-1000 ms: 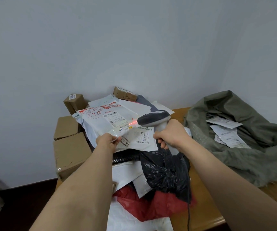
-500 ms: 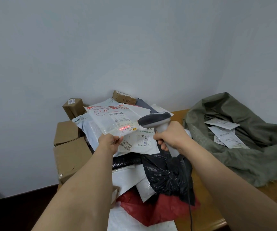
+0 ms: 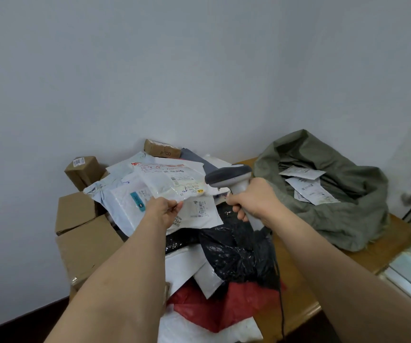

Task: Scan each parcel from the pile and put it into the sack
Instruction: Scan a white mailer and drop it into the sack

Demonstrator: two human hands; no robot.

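Two hands are in view. The left hand (image 3: 162, 212) pinches the near edge of one clear parcel (image 3: 168, 182) with red print and a label, held up just above the pile (image 3: 199, 243); its grip is closed on that edge. The right hand (image 3: 253, 203) is wrapped round the handle of one scanner (image 3: 228, 175), whose grey head sits just right of the parcel, touching or nearly touching its edge; which, I cannot tell.

The pile lies on the bench (image 3: 296, 288). In it I count four brown boxes: one small labelled box (image 3: 84, 169) at the far left, two larger ones (image 3: 75, 209) stacked left of the pile, one flat one (image 3: 161, 150) at the far side. Soft mailers are harder to count: several white ones (image 3: 184, 266), one black bag (image 3: 231, 251), one red bag (image 3: 224, 308), one grey piece behind. Many overlap, and the forearms cover part of them.

One green sack (image 3: 347, 219) sits right of the pile, mouth open, with about three white parcels (image 3: 308, 186) showing inside; more may be buried. The scanner's cable (image 3: 281, 305) runs down off the bench edge, cut off by the frame. Label text is too blurred to read.
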